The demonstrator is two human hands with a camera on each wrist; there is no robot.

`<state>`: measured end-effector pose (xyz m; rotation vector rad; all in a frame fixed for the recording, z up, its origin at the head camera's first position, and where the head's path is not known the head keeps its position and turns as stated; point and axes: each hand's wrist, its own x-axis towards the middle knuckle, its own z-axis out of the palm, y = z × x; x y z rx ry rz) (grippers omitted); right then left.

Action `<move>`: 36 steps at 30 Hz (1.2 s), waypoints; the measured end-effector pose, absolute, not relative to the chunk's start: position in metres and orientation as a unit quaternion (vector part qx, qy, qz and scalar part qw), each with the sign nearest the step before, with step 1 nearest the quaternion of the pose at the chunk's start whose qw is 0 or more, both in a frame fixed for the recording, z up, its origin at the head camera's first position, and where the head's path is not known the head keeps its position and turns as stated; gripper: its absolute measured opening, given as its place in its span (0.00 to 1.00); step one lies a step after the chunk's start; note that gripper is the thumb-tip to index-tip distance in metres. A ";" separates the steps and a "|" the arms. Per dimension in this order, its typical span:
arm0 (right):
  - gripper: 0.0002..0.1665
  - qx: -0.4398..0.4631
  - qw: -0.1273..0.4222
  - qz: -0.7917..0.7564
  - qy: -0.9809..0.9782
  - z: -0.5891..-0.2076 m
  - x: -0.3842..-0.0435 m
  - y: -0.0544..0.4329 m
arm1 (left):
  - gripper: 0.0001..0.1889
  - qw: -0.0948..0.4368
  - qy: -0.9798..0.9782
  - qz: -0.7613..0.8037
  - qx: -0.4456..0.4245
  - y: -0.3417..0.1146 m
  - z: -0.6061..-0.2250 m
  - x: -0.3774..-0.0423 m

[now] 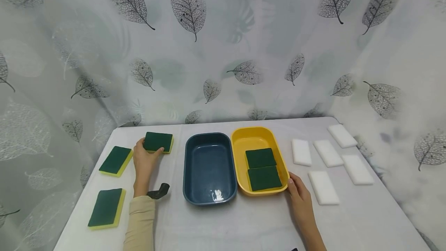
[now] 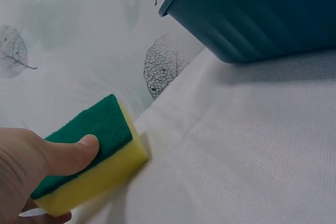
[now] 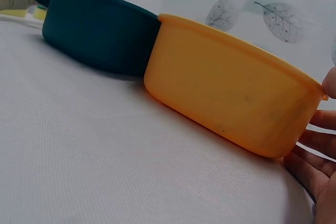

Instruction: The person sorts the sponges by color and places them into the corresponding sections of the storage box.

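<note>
My left hand (image 1: pixel 144 162) grips a green-and-yellow scouring sponge (image 1: pixel 158 141) at the back left of the table. In the left wrist view its thumb lies on the green scouring side of the sponge (image 2: pixel 97 150), with fingertips showing beneath the yellow foam. At the near right corner of a yellow tub (image 1: pixel 256 193), my right hand (image 1: pixel 301 200) holds on, thumb at the rim and fingers against the outer wall. Two more scouring sponges (image 1: pixel 265 178) lie inside this tub, green sides up. A dark blue tub (image 1: pixel 210 175) stands right beside it, with nothing inside.
Two scouring sponges, one farther back (image 1: pixel 115 160) and one nearer (image 1: pixel 106 207), lie along the left side. Several white sponge blocks (image 1: pixel 323 187) are spread on the right. A leaf-print curtain (image 1: pixel 223 49) hangs behind the white-covered table (image 1: pixel 223 227).
</note>
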<state>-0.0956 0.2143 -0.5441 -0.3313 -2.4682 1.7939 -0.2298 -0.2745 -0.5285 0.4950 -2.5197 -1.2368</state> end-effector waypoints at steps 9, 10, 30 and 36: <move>0.34 -0.106 0.036 0.597 -0.794 -0.544 -0.095 0.212 | 0.38 0.184 -0.855 -0.449 0.186 -0.275 -0.525 -0.228; 0.34 -0.105 0.037 0.598 -0.794 -0.544 -0.095 0.212 | 0.37 0.187 -0.853 -0.450 0.188 -0.275 -0.525 -0.227; 0.33 -0.106 0.043 0.591 -0.798 -0.545 -0.094 0.213 | 0.18 0.251 -0.793 -0.515 0.208 -0.279 -0.519 -0.221; 0.33 -0.108 0.045 0.588 -0.801 -0.545 -0.096 0.214 | 0.17 0.242 -0.736 -0.596 0.213 -0.280 -0.516 -0.221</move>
